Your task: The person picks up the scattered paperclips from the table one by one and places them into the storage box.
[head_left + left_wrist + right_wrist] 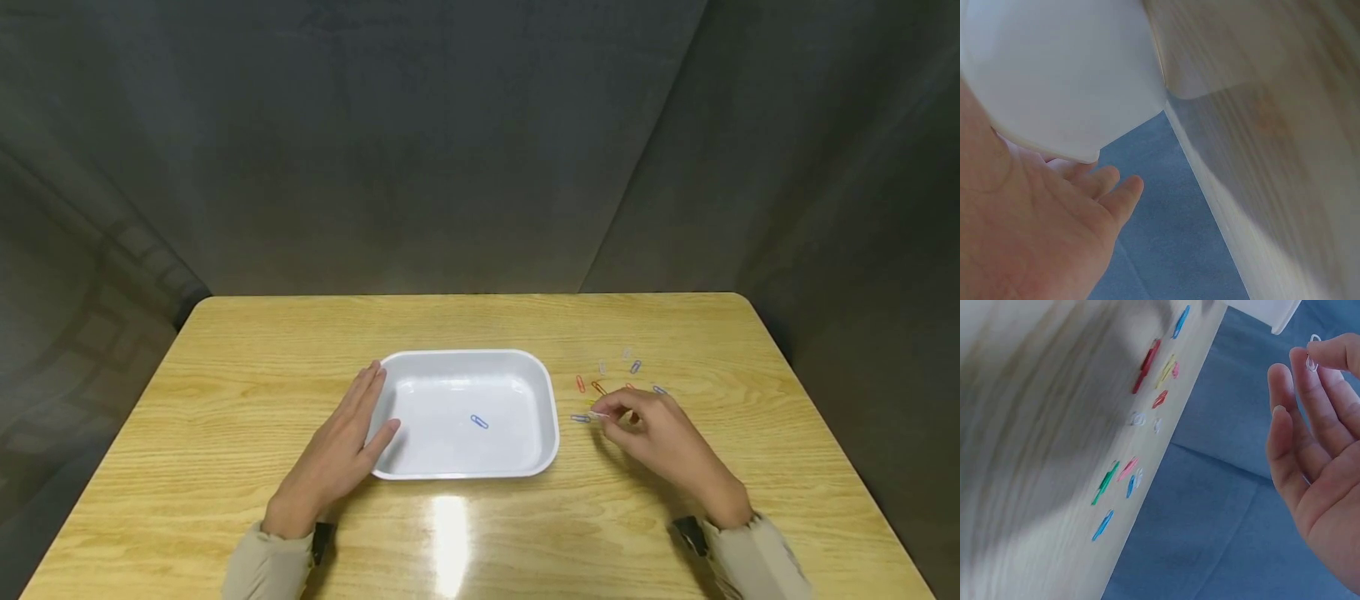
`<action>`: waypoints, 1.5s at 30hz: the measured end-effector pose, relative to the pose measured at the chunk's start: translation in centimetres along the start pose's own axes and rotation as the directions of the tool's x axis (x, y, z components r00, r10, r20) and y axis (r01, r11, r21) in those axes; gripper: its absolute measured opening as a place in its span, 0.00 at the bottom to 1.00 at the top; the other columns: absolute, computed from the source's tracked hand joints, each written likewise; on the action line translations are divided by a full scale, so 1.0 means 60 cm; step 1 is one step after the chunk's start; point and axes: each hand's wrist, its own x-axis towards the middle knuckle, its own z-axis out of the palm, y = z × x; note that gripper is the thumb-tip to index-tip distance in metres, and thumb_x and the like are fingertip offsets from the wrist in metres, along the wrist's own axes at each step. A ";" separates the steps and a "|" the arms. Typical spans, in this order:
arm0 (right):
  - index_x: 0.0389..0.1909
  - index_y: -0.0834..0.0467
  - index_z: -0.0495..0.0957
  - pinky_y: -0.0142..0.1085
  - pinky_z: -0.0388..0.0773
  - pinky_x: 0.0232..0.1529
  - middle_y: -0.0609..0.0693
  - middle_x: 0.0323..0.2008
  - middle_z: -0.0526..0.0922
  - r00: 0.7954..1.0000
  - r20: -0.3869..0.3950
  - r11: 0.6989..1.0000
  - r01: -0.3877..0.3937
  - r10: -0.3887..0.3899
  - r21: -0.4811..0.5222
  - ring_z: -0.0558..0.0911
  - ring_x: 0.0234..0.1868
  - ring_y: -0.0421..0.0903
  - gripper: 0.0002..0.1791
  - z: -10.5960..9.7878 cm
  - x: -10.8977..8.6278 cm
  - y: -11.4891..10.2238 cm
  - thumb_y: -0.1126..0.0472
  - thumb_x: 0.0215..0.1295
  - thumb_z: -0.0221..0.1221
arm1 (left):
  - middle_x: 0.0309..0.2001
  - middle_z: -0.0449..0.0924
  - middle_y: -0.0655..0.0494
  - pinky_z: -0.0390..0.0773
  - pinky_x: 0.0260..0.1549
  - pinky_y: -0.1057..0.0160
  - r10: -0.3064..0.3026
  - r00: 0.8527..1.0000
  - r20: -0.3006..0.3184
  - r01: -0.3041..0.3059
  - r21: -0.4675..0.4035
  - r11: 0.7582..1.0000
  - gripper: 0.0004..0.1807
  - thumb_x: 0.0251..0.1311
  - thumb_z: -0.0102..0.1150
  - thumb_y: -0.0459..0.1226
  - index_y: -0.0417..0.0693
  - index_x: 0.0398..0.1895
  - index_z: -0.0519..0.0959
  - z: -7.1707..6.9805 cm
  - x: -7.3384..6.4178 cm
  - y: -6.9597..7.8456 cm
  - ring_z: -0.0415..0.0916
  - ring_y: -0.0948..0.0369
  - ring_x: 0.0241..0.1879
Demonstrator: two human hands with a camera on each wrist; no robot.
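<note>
- Head view: I read this as a sorting job midway through its second pick. One blue paper clip (479, 422) lies on the floor of the white tray (465, 360), and the rest are scattered on the wooden table (225, 400) to the tray's right.
- Right hand (660, 437): fingers curled, thumb and forefinger pinching a pale clip (597, 415) at their tips, just above the table and near the tray's right rim. In the right wrist view the same white clip (1312, 362) shows nipped between the fingertips (1329, 353), so I take it as lifted, not merely touched.
- Left hand (341, 454): fingers straight and together, palm laid flat against the tray's left wall, thumb at the near corner. It steadies the tray and grips nothing. The left wrist view agrees: open palm (1041, 237) under the tray's rim (1079, 153).
- Loose clips (600, 387): red, orange, blue and pale ones near the right hand; the right wrist view adds green, pink and yellow among them (1141, 419).
- My judgement of the step: clip picked, carry to the tray not yet made.
- Next move, as I see it: a short sweep left over the tray rim, then a release above the tray floor. The pinch is thin, so the clip could slip on the way.
</note>
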 end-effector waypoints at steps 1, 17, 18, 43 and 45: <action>0.34 0.54 0.86 0.32 0.81 0.30 0.37 0.27 0.84 1.000 -0.001 1.000 0.005 -0.005 -0.001 0.77 0.30 0.27 0.07 0.000 0.002 -0.001 0.69 0.57 0.67 | 0.81 0.39 0.50 0.54 0.75 0.42 0.001 1.000 0.000 -0.001 0.000 1.000 0.42 0.74 0.43 0.56 0.46 0.80 0.43 0.000 0.000 0.000 0.41 0.48 0.80; 0.35 0.54 0.87 0.34 0.82 0.33 0.44 0.34 0.88 1.000 0.011 0.999 0.019 -0.020 0.047 0.80 0.31 0.31 0.10 0.017 0.038 -0.030 0.71 0.57 0.64 | 0.81 0.39 0.50 0.54 0.74 0.41 0.001 1.000 0.001 -0.001 0.002 1.000 0.43 0.73 0.44 0.57 0.47 0.81 0.43 -0.001 0.001 -0.002 0.41 0.48 0.80; 0.36 0.54 0.87 0.34 0.82 0.33 0.43 0.34 0.88 1.000 0.014 0.999 0.017 -0.018 0.050 0.80 0.32 0.31 0.10 0.019 0.041 -0.032 0.71 0.58 0.64 | 0.81 0.39 0.50 0.54 0.74 0.41 0.004 1.000 0.000 -0.004 0.003 1.000 0.43 0.73 0.44 0.56 0.47 0.81 0.43 -0.001 0.001 -0.003 0.41 0.47 0.80; 0.37 0.59 0.86 0.35 0.85 0.34 0.46 0.34 0.88 0.994 0.087 0.987 0.045 -0.059 0.154 0.82 0.34 0.37 0.09 0.055 0.082 -0.079 0.71 0.56 0.64 | 0.81 0.41 0.50 0.55 0.74 0.41 0.018 1.000 -0.015 -0.018 -0.001 1.000 0.42 0.73 0.46 0.55 0.46 0.80 0.44 0.000 -0.001 -0.001 0.42 0.49 0.80; 0.37 0.59 0.86 0.35 0.84 0.34 0.45 0.34 0.88 0.994 0.088 0.987 0.050 -0.064 0.156 0.82 0.33 0.37 0.09 0.060 0.085 -0.082 0.71 0.56 0.64 | 0.81 0.41 0.49 0.56 0.74 0.41 0.020 1.000 -0.016 -0.020 -0.001 1.000 0.42 0.73 0.46 0.55 0.46 0.80 0.44 0.000 -0.001 -0.001 0.42 0.49 0.80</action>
